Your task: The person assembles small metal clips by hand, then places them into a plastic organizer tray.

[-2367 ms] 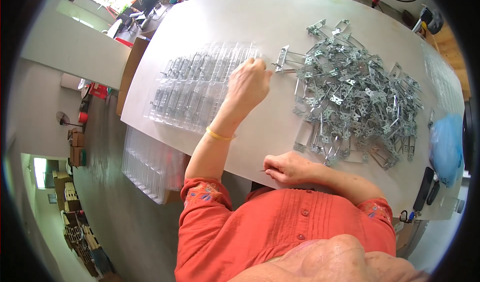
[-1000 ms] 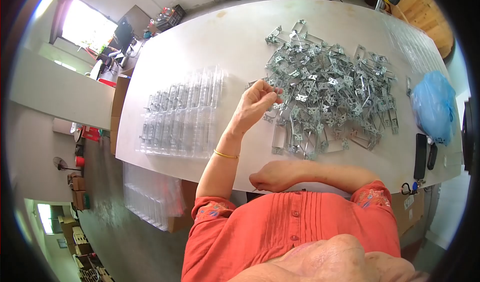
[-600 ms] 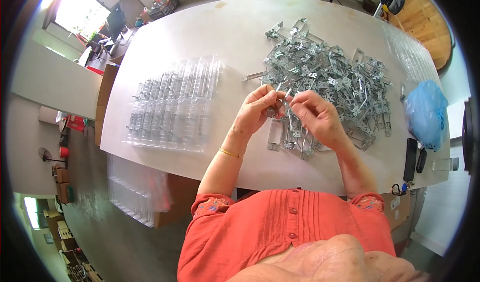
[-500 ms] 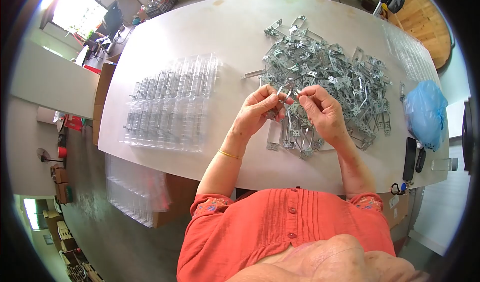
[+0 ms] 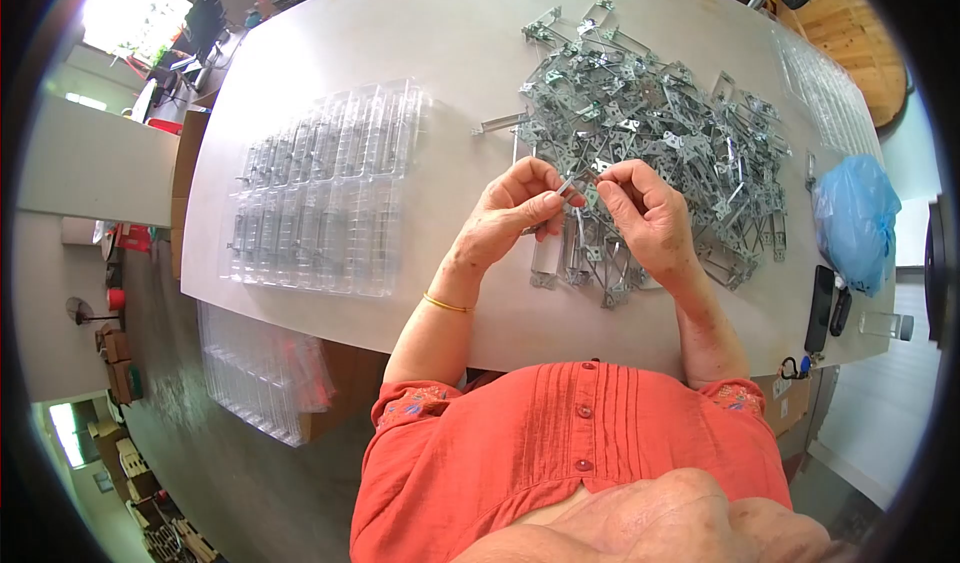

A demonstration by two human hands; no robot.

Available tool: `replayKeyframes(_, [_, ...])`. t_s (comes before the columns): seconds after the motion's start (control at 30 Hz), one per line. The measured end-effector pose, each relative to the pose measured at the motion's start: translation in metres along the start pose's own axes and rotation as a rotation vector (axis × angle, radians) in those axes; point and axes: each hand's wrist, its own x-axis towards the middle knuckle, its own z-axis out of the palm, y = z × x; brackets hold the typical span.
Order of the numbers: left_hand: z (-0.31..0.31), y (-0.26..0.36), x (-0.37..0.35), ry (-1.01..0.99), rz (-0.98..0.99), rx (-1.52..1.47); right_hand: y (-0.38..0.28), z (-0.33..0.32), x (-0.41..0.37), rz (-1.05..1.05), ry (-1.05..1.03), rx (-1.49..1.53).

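Observation:
My left hand (image 5: 515, 208) is closed, with a small metal bracket (image 5: 567, 184) pinched between thumb and fingers. Facing it, my right hand (image 5: 648, 221) is closed too, thumb against the fingertips right beside the bracket. Whatever is in that pinch is too small to make out. Both hands are over the near edge of a large heap of metal brackets (image 5: 650, 123), where thin bars and perforated plates lie tangled. To the left of my hands, a clear plastic tray (image 5: 310, 281) has rows of compartments with metal parts in several of them.
The pale table (image 5: 300, 323) carries a blue plastic bag (image 5: 857, 225), a black phone (image 5: 819, 308) and a small clear jar (image 5: 886, 325) on the right. Further clear trays (image 5: 825, 88) lie at the far right. More plastic trays (image 5: 255, 373) are stacked below the table's left edge.
My head view has shifted slightly, so the table sits a little higher and further left. Both hands remain close together at the heap, with the bracket turned slightly between the fingers.

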Motion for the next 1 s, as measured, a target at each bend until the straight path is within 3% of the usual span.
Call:
replayKeyframes(0.17, [0.001,0.004,-0.003,0.003,0.011,0.082,-0.009,0.001,-0.004,-0.032,0.012,-0.06])
replayKeyframes(0.27, [0.001,0.005,-0.005,0.017,0.005,0.145,-0.015,-0.001,-0.006,0.052,-0.042,-0.04])
replayKeyframes(0.67, [0.005,0.004,-0.008,-0.039,0.036,0.411,-0.004,-0.002,-0.008,0.205,-0.19,0.277])
replayKeyframes(0.9, [0.01,0.001,-0.007,-0.076,-0.014,0.423,0.005,-0.002,-0.01,-0.004,-0.059,0.031])
replayKeyframes(1.0, [0.013,0.006,-0.007,-0.181,-0.11,0.638,0.005,-0.001,-0.008,-0.107,0.059,-0.041])
